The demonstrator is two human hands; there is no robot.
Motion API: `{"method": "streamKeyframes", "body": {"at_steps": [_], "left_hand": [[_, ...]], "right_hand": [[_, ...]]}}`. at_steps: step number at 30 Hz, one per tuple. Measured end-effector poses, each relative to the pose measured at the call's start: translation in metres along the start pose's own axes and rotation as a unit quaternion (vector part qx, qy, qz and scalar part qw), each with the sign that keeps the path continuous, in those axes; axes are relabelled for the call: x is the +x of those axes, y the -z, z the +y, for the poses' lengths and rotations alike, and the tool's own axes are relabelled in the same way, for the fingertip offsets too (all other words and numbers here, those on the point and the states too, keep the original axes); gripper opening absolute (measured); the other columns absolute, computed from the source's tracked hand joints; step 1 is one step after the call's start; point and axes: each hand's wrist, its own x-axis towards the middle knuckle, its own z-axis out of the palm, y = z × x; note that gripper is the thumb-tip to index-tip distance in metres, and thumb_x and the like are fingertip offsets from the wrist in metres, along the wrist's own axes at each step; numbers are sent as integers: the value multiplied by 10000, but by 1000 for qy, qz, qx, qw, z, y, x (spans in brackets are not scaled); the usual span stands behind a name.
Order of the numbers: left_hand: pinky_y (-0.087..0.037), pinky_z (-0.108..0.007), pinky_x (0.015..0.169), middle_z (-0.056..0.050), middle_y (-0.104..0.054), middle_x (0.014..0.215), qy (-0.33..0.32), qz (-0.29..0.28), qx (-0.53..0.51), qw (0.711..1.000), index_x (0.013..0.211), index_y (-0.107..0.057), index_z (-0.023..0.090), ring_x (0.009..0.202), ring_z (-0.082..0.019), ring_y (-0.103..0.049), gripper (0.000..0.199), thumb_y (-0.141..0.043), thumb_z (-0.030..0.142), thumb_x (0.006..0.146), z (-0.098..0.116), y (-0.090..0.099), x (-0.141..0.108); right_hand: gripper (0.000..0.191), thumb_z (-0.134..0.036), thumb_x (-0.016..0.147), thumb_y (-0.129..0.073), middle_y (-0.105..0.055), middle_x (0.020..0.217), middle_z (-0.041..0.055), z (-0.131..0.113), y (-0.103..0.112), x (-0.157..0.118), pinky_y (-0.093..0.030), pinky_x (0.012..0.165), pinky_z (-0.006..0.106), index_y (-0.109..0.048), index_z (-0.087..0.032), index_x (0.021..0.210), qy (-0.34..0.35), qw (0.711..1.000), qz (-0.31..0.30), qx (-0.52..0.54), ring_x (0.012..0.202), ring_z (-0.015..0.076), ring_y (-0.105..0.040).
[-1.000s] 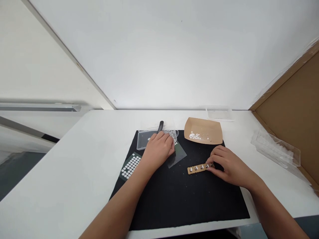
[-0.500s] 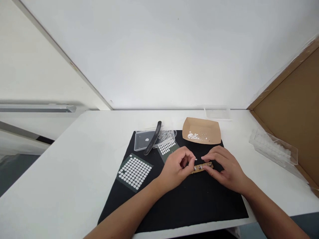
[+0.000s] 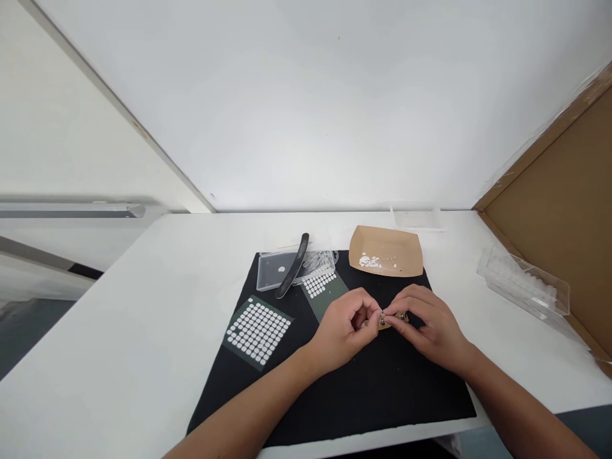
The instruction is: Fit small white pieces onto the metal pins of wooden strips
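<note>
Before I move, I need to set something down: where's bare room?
White tabletop shows bare left of the black mat, and between the mat and rightmost clear box. Crowded: around the left hand and right hand, and the mat's far edge by the brown tray.

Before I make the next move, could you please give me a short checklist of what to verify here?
1. Left hand and right hand at the brown strip: ok, their fingers come together over it.
2. Brown strip fully in view: not ok, the hands cover part of it.
3. What the fingers grip: cannot tell, too small to make out.
4. Brown paper tray upright: ok, with white bits inside.
5. Curved black bar away from both hands: ok, it lies across the clear box.
</note>
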Motion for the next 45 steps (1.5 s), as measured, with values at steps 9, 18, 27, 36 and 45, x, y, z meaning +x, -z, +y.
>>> {"method": "streamKeyframes", "body": {"at_steps": [9, 18, 27, 36, 45], "left_hand": [[-406, -234, 577, 3, -613, 770, -58, -21, 13, 998, 918, -696, 179, 588, -94, -496, 150, -602, 235, 1021, -2, 1, 0], [-486, -253, 652, -46, -670, 845, -161, -13, 20, 987, 1063, -728, 166, 721, -140, -598, 130, -600, 182, 1055, -6, 2, 1], [-544, -319, 774, -50, -761, 922, -235, 46, 102, 966, 1134, -716, 186, 845, -174, -700, 101, -670, 186, 1045, -18, 2, 2], [-495, -442, 923, -79, -749, 1054, -225, -19, 214, 950, 1206, -678, 194, 1024, -271, -673, 418, -838, 447, 913, -19, 1, 1], [-505, -465, 971, -89, -754, 1095, -178, -59, 236, 953, 1231, -666, 188, 1115, -294, -637, 353, -790, 365, 952, -26, -2, -2]], "right_hand": [[71, -184, 1022, -663, -679, 986, 48, -9, 3, 1, -559, 830, 381, -690, -248, 1037, -6, 999, -11, 32, 950, 218, -658], [139, -110, 964, -675, -648, 955, 44, -15, 10, 3, -551, 756, 348, -675, -229, 1035, 13, 998, -4, 55, 897, 200, -634], [171, -72, 913, -691, -672, 897, 23, -9, 20, 4, -519, 721, 327, -652, -232, 959, 42, 999, 8, 10, 838, 181, -619], [137, -107, 916, -659, -657, 776, -1, 18, 45, 1, -412, 690, 330, -629, -221, 847, 7, 986, -109, -128, 742, 175, -566], [214, -125, 913, -613, -581, 685, -18, 17, 38, -1, -333, 664, 324, -520, -221, 745, 21, 973, -133, -187, 674, 168, -496]]}}
